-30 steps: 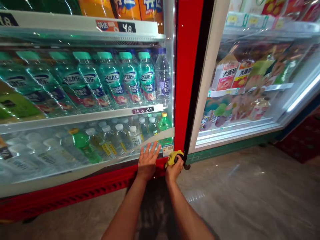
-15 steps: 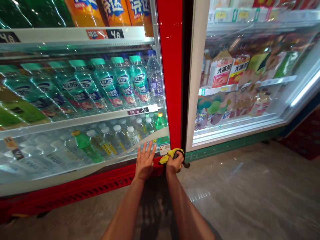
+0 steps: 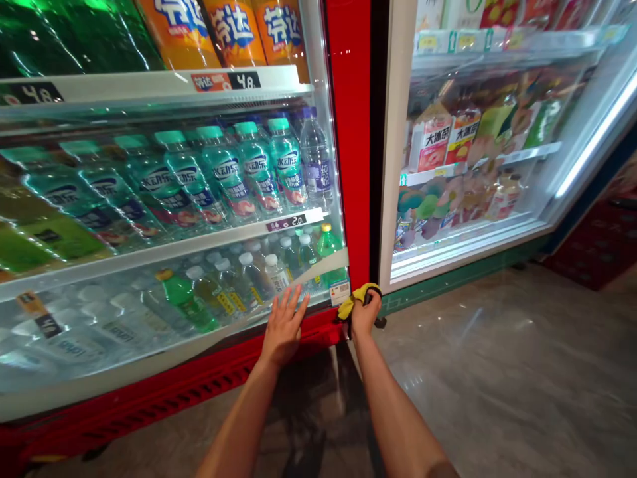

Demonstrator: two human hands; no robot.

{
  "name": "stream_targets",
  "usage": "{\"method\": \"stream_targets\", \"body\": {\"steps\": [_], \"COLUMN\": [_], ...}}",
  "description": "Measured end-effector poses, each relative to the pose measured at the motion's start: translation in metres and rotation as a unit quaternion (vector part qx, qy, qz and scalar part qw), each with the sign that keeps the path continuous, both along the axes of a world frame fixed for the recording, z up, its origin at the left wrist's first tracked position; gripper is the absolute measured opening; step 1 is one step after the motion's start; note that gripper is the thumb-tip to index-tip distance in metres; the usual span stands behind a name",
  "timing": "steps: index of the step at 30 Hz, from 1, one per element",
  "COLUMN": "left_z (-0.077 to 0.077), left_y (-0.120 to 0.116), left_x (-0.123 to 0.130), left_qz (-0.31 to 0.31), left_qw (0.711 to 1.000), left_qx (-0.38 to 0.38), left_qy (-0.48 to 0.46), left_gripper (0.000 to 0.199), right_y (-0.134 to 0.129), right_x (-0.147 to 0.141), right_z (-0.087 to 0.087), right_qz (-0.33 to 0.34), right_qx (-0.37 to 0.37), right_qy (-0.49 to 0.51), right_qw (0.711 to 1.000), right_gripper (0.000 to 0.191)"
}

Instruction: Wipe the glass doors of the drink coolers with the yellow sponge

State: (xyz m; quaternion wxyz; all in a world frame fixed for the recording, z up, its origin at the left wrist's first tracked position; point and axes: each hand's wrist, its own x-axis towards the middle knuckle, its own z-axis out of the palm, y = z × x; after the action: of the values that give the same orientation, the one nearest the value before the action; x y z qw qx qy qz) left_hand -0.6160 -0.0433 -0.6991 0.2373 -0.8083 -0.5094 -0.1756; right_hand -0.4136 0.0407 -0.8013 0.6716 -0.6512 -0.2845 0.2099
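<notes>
My left hand (image 3: 283, 330) lies with fingers spread against the lower edge of the glass door of the red drinks fridge (image 3: 352, 166), near its bottom right corner. To the right, my right hand (image 3: 365, 313) is closed round a yellow cloth (image 3: 348, 306) with dark edging, at the fridge's lower right corner. Something dark shows between the fingers of that hand; it is too small to name. Behind the glass, close above my left hand, stand small clear bottles with white caps (image 3: 273, 265) and a green bottle with a yellow cap (image 3: 328, 244).
Teal-capped bottles (image 3: 226, 169) and orange bottles (image 3: 281, 33) fill higher shelves. A second, white-framed fridge (image 3: 393, 166) stands at the right, past a dark gap. Grey floor (image 3: 478, 358) lies below, and a dark red object (image 3: 587, 252) is at the far right.
The view has shifted, and the fridges sit differently in it. My right hand with the cloth appears slightly farther from my left hand, which is still spread at the door's lower edge.
</notes>
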Motion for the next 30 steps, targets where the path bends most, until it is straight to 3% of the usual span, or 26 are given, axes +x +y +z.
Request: {"method": "stream_targets", "body": {"steps": [3, 8, 10, 14, 18, 21, 24, 27, 30], "left_z": [-0.001, -0.002, -0.002, -0.002, -0.001, 0.001, 0.001, -0.002, -0.005], "left_y": [-0.003, -0.005, -0.004, -0.003, -0.007, -0.011, -0.012, -0.012, -0.010], "left_x": [-0.006, -0.012, -0.011, -0.008, -0.011, -0.016, -0.020, -0.020, -0.019], "left_qz": [0.005, -0.009, -0.005, -0.010, -0.018, 0.005, 0.008, 0.002, 0.003], "left_qw": [1.000, 1.000, 1.000, 1.000, 1.000, 1.000, 0.999, 0.999, 0.999], "left_qx": [0.006, 0.004, 0.001, 0.009, 0.012, 0.018, 0.023, 0.021, 0.013], "left_qy": [-0.007, -0.001, -0.010, -0.014, -0.002, -0.014, -0.020, -0.030, -0.034], "left_gripper": [0.076, 0.075, 0.077, 0.080, 0.078, 0.076, 0.075, 0.076, 0.079], "right_y": [-0.005, -0.032, -0.034, -0.020, -0.005, -0.007, -0.020, -0.033, -0.032], "right_x": [-0.006, -0.082, -0.097, -0.060, -0.019, -0.029, -0.055, -0.064, -0.051], "right_z": [0.002, -0.008, -0.012, -0.014, 0.005, 0.029, 0.043, 0.036, 0.026], "right_qz": [-0.020, 0.031, 0.042, -0.005, -0.053, -0.050, 0.023, 0.082, 0.042], "right_qx": [0.000, 0.006, 0.011, 0.018, 0.029, 0.047, 0.079, 0.078, 0.048], "right_qy": [-0.002, -0.018, -0.023, -0.014, -0.006, -0.016, -0.059, -0.079, -0.053], "right_qw": [1.000, 0.999, 0.999, 1.000, 0.998, 0.998, 0.995, 0.990, 0.997], "right_gripper": [0.031, 0.024, 0.025, 0.027, 0.034, 0.039, 0.039, 0.033, 0.028]}}
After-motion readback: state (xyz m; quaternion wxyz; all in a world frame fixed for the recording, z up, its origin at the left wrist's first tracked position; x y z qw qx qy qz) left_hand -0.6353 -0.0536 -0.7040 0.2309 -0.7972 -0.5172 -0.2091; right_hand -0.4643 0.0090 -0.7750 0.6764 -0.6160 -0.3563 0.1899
